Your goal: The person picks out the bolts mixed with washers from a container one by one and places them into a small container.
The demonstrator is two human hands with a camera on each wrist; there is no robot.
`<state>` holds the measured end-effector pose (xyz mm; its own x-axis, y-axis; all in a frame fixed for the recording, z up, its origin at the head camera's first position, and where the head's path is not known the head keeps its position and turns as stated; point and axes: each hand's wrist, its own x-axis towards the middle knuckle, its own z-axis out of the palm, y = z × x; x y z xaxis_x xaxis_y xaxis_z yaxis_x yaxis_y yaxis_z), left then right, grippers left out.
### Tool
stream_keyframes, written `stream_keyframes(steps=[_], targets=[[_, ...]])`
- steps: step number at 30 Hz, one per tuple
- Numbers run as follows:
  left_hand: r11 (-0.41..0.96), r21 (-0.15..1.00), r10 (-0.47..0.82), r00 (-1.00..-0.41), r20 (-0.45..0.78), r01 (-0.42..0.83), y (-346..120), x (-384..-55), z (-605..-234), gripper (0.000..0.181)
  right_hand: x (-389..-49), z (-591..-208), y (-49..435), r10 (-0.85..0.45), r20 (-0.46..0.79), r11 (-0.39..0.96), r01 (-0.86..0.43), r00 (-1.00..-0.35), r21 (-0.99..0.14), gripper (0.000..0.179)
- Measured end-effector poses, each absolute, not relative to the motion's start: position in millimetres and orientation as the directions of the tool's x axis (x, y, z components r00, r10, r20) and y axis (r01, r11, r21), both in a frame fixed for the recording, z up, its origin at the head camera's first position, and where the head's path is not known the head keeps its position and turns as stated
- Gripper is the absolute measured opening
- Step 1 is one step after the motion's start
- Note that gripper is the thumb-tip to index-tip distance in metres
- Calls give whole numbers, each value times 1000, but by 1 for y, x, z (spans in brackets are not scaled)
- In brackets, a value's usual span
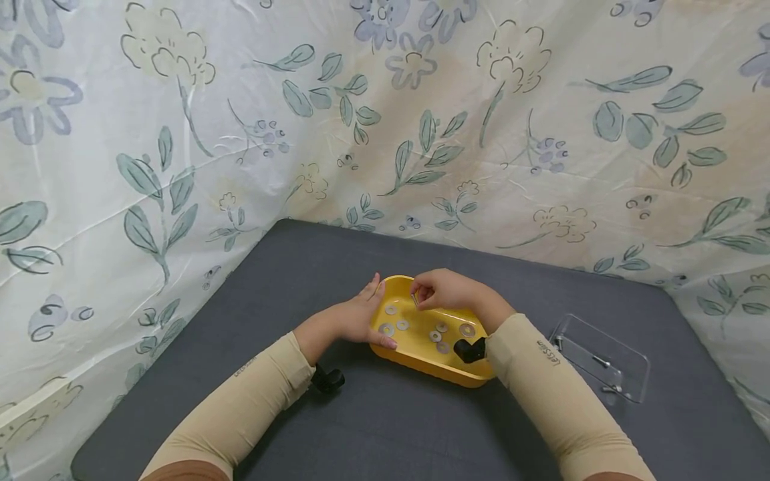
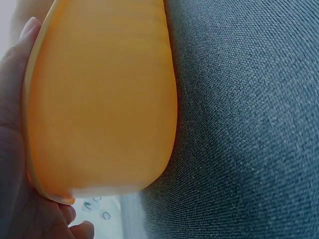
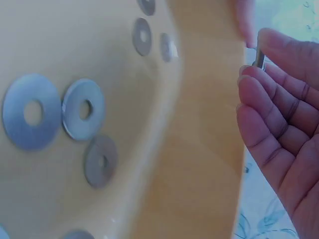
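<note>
A yellow plastic tray (image 1: 430, 357) stands on the table with several flat metal washers (image 1: 402, 325) lying in it. My left hand (image 1: 351, 317) holds the tray's left end, thumb over the near rim and fingers by the far rim; in the left wrist view the tray's outer wall (image 2: 104, 99) fills the middle. Above the tray's far side, my right hand (image 1: 448, 292) pinches a small silver metal piece (image 3: 259, 59) between thumb and fingertips. It shows as a narrow strip, mostly covered by the fingers, so I cannot tell whether it is a bolt or a washer on edge.
To the right of the tray lies a clear plastic tray (image 1: 631, 364) with a few small bolts (image 1: 600, 361) in it. A dark grey cloth-like surface (image 1: 373, 427) covers the table. Floral curtains (image 1: 385, 133) hang behind and to the left.
</note>
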<state>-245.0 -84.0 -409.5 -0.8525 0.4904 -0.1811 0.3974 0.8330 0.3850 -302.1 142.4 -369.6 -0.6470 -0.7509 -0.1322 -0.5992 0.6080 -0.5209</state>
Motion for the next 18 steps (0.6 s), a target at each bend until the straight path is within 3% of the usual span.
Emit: stream_keyframes(steps=[18], targets=[[847, 374, 468, -863, -188, 378, -77, -248, -409, 125, -278, -317, 196, -691, -90, 645, -555, -718, -525, 25]])
